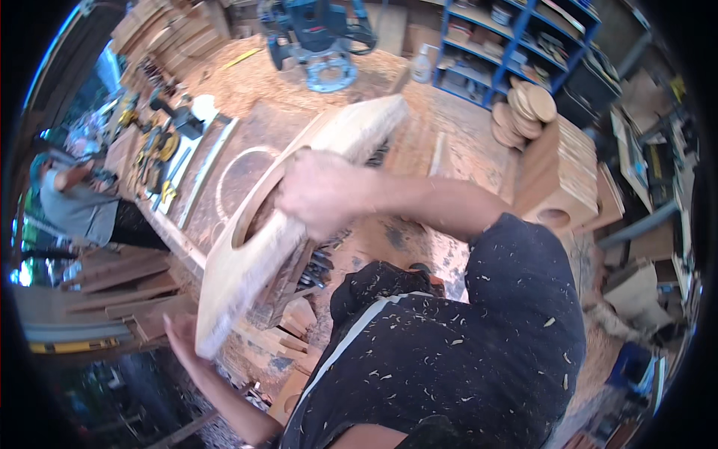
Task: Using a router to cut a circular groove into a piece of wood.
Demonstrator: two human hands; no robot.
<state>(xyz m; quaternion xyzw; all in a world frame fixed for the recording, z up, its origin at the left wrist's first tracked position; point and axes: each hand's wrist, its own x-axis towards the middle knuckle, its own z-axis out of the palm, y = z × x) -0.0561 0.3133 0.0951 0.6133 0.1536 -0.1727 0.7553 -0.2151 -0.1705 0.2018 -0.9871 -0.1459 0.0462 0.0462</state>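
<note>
A pale wooden slab [258, 278] with rough edges and a large round hole is held tilted above the workbench [254, 131]. My right hand [321, 191] grips it at the hole's rim, with some fingers hidden inside the opening; the hand is slightly blurred. Beside the slab's lower near end, my left hand [188, 348] has its fingers stretched out. Whether that palm touches the wood, I cannot tell. Sawdust and shavings cover the bench and my dark shirt [464, 352].
A blue and black router [321, 37] stands at the back. Blue shelves [490, 52], wooden discs [535, 103] and stacked blocks with a round hole [553, 176] line the right. Yellow tools [158, 146] lie left. Another person [78, 198] works at far left.
</note>
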